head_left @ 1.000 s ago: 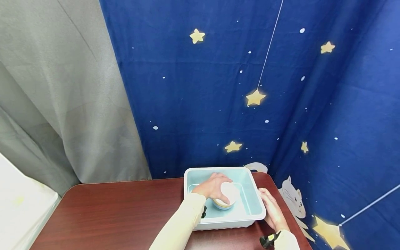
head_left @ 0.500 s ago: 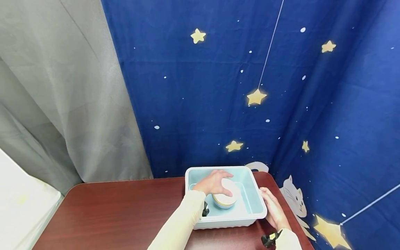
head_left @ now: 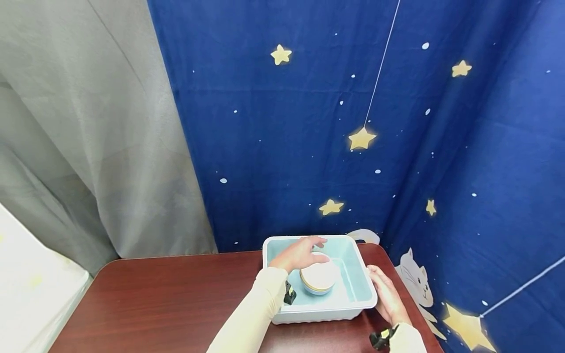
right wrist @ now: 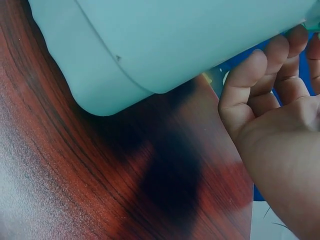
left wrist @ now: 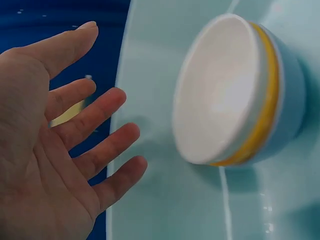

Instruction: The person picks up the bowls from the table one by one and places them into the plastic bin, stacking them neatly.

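A stack of nested bowls [head_left: 319, 278], white inside with yellow and pale blue outer bands, sits in a light blue plastic basin [head_left: 304, 310]. In the left wrist view the bowls [left wrist: 220, 90] stand apart from my left hand [left wrist: 65, 130], whose fingers are spread with nothing between them. From the head view, that left hand [head_left: 300, 254] hovers above the stack's upper left side. My right hand [head_left: 385, 293] holds the basin's right side near the rim. In the right wrist view its curled fingers [right wrist: 245, 75] meet the basin's outer wall [right wrist: 175, 40]; the thumb is hidden.
The basin stands on a dark red-brown wooden table [head_left: 176, 299], near its right edge. Blue star-patterned curtain [head_left: 282, 147] hangs behind and to the right, grey curtain [head_left: 132, 147] to the left. A white surface [head_left: 35, 289] lies at the far left.
My left thumb and fingers have come off the bowls, and that hand has risen slightly up and left. The bowls stay in the basin. My right hand has not visibly moved.
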Motion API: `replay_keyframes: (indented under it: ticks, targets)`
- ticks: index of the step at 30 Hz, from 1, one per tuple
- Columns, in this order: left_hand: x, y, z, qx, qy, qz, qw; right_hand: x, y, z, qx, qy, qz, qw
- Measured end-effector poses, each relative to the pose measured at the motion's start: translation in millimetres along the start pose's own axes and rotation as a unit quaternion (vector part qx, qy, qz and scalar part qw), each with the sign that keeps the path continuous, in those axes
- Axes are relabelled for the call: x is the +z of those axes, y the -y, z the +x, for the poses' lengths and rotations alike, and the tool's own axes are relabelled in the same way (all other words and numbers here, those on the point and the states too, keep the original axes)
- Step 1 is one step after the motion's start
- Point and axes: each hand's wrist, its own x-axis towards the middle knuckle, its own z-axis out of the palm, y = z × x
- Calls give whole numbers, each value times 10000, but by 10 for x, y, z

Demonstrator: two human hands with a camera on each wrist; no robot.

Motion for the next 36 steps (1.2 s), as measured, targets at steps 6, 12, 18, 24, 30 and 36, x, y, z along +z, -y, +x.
replay_keyframes:
  ticks: [6,12,18,24,30,36]
  targets:
    - [-198,-106,-16,68,-234,-35,9997,-24,50,56,-22,-88,-96,9999]
    - [-397,-95,-97,105,-607,204,9979,-13,89,76,-50,27,-283,9996]
    - [-559,-89,-167,126,-1170,479,9919,13,197,97,92,-253,-824,9962]
    - [-697,-140,-342,123,-1496,385,9879,2,333,72,66,-546,-1940,9795]
    - [-840,-141,-502,206,-1876,724,9794,34,444,63,-260,-638,-2942,9533]
    - [-920,-62,-624,69,-2245,793,9712,48,507,60,-603,-741,-3900,9158]
